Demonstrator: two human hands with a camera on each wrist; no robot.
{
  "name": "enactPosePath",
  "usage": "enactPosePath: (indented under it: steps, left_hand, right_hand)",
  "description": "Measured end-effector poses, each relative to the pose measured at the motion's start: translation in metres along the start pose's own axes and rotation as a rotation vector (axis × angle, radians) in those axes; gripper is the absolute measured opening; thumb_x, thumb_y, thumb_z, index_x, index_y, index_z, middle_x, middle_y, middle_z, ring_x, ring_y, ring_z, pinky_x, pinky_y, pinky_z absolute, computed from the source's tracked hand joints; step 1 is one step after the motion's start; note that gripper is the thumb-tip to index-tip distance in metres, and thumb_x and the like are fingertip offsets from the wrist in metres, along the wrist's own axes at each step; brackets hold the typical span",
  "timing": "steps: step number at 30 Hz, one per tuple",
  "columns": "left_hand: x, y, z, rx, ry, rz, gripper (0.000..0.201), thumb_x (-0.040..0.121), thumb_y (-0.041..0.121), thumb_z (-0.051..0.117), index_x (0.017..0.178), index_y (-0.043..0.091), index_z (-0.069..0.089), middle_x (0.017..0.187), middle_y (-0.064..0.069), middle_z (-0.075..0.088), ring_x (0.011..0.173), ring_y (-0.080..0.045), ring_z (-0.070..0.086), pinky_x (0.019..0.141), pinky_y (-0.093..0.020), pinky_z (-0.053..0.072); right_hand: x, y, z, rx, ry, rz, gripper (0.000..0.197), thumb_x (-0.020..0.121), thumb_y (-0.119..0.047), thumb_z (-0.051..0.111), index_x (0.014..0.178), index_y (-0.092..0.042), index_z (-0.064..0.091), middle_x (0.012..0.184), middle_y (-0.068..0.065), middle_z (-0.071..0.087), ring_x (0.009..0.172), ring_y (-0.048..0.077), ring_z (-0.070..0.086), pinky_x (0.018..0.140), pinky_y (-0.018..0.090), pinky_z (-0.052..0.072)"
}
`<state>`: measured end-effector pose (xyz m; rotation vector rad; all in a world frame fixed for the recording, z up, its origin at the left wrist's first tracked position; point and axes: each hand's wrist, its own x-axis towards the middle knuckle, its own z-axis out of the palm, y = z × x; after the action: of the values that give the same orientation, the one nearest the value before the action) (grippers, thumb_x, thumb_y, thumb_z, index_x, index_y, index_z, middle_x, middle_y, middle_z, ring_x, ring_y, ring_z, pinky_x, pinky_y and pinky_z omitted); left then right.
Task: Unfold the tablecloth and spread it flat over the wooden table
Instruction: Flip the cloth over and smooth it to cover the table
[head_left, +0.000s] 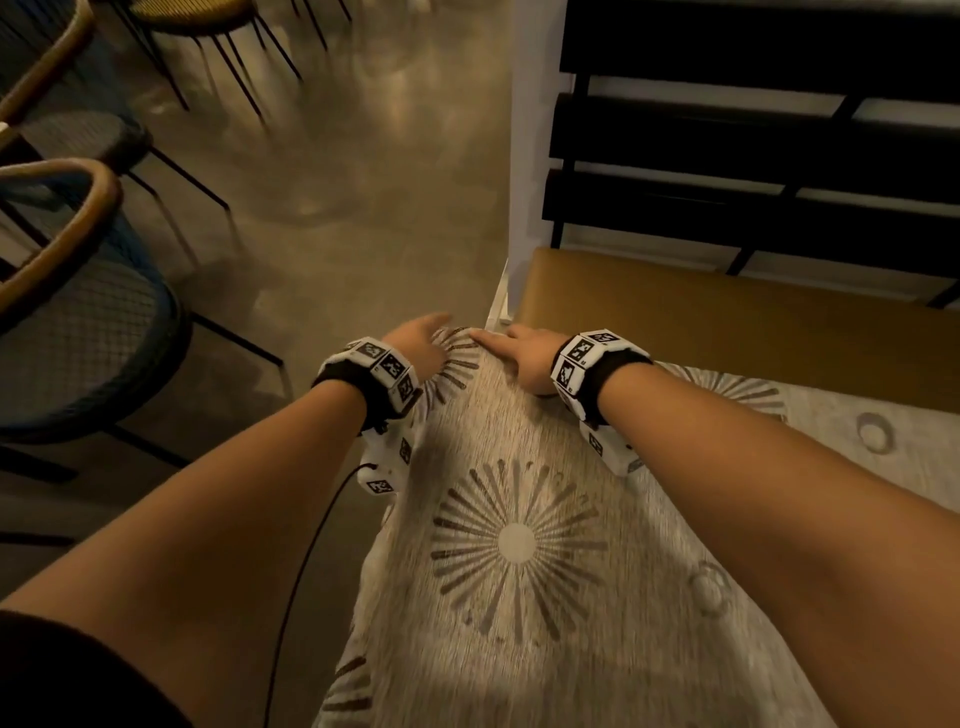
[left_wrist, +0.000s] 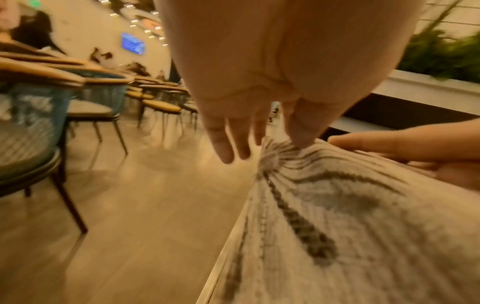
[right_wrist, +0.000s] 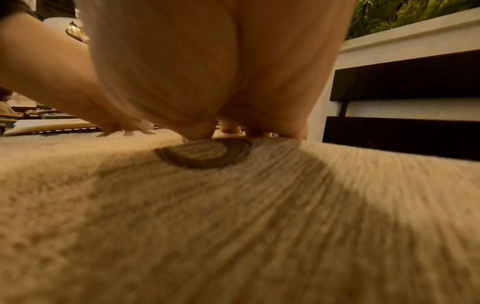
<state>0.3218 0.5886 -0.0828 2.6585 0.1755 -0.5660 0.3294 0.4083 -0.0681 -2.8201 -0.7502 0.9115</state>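
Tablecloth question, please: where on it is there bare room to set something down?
The tablecloth lies bare between the two forearms, around the big sunburst print, and to the right toward the tan bench. The far corner is crowded: the left hand at the edge and the right hand lying on the cloth meet there.

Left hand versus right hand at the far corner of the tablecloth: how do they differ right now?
The left hand sits at the table's side edge, its fingers reaching past the tablecloth over the floor; the right hand lies wholly on the cloth. The left fingers spread apart and angle downward; the right hand rests flat, its fingers pointing toward the left hand. Both are open, gripping nothing, and both meet at the same far corner.
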Motion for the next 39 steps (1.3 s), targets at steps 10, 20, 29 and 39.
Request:
enactPosePath:
  steps: [10,20,29,39]
  left_hand:
    - [-0.011,-0.011,0.009,0.037,-0.007,0.022,0.063,0.099,0.054,0.016,0.153,0.021,0.016,0.159,-0.011,0.021,0.146,-0.029,0.020,0.119,-0.043,0.017]
    - [-0.075,0.034,0.029,0.392,-0.039,0.099,0.067,0.096,0.042,0.042,0.152,0.016,0.016,0.160,-0.015,0.010,0.144,-0.037,0.015,0.116,-0.048,0.023]
    - [-0.275,0.139,0.126,0.416,-0.341,0.222,0.068,0.096,0.052,0.041,0.152,0.019,0.021,0.158,-0.016,0.018,0.143,-0.040,0.020,0.114,-0.046,0.023]
    - [-0.444,0.178,0.268,0.287,-0.170,0.127,0.062,0.097,0.060,0.018,0.151,0.041,-0.004,0.162,0.000,-0.015,0.148,-0.031,-0.011,0.117,-0.054,0.003]
  right_hand:
    - [-0.022,-0.010,0.004,-0.171,0.152,0.044,0.075,0.089,-0.009,0.050,0.151,-0.030,0.015,0.162,0.004,0.000,0.148,0.029,0.003,0.118,0.056,0.009]
    - [-0.134,0.022,0.076,-0.049,0.124,0.171,0.060,0.095,-0.030,0.038,0.151,-0.025,0.016,0.161,0.007,0.006,0.146,0.032,0.012,0.115,0.052,0.023]
    - [-0.286,0.057,0.167,0.120,0.117,0.242,0.063,0.097,-0.041,0.034,0.153,-0.028,0.008,0.162,0.006,-0.005,0.149,0.027,0.001,0.120,0.044,0.008]
    - [-0.477,0.049,0.292,0.127,0.192,0.181,0.060,0.098,-0.048,0.022,0.153,-0.031,0.006,0.162,0.000,-0.007,0.149,0.024,-0.005,0.118,0.047,0.002]
